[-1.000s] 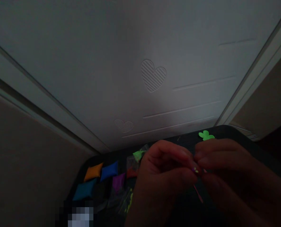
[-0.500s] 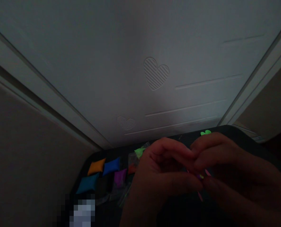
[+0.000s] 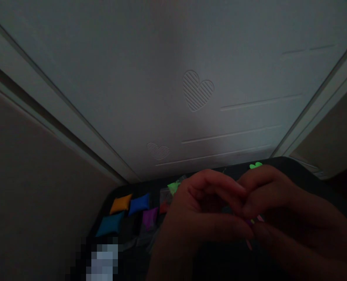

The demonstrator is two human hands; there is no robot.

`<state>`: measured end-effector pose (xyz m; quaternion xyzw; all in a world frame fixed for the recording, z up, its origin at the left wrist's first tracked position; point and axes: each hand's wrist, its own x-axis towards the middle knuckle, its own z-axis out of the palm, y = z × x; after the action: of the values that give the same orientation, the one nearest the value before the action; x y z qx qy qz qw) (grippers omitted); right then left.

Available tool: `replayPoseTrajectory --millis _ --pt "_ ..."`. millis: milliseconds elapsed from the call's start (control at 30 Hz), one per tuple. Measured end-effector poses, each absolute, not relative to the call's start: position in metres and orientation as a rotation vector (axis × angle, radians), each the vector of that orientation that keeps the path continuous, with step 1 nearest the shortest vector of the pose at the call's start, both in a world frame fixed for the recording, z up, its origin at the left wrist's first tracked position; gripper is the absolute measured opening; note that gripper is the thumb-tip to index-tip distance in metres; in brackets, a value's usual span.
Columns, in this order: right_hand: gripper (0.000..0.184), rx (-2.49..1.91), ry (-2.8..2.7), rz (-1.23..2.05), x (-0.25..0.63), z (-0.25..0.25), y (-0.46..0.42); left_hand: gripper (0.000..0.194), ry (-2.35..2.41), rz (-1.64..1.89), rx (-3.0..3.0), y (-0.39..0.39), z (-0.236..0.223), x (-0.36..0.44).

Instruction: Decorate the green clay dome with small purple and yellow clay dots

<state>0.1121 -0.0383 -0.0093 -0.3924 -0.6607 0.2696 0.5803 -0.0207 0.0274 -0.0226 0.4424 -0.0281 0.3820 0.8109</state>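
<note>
As a tiny purple piece (image 3: 250,222) is pinched between the loosely curled left hand (image 3: 191,224) and right hand (image 3: 296,218), it could be squashed by uneven pressure.

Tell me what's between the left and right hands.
In the head view, a small purple-and-yellow piece, mostly hidden, shows between the left hand and right hand.
</note>
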Motion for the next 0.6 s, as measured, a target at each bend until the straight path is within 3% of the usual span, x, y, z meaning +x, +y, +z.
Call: replayPoseTrajectory --millis 600 --pt "0.017 -0.976 -1.562 0.414 0.1108 -0.0067 -0.0371 0.023 0.085 0.826 0.848 0.0279 -0.0205 -0.0158"
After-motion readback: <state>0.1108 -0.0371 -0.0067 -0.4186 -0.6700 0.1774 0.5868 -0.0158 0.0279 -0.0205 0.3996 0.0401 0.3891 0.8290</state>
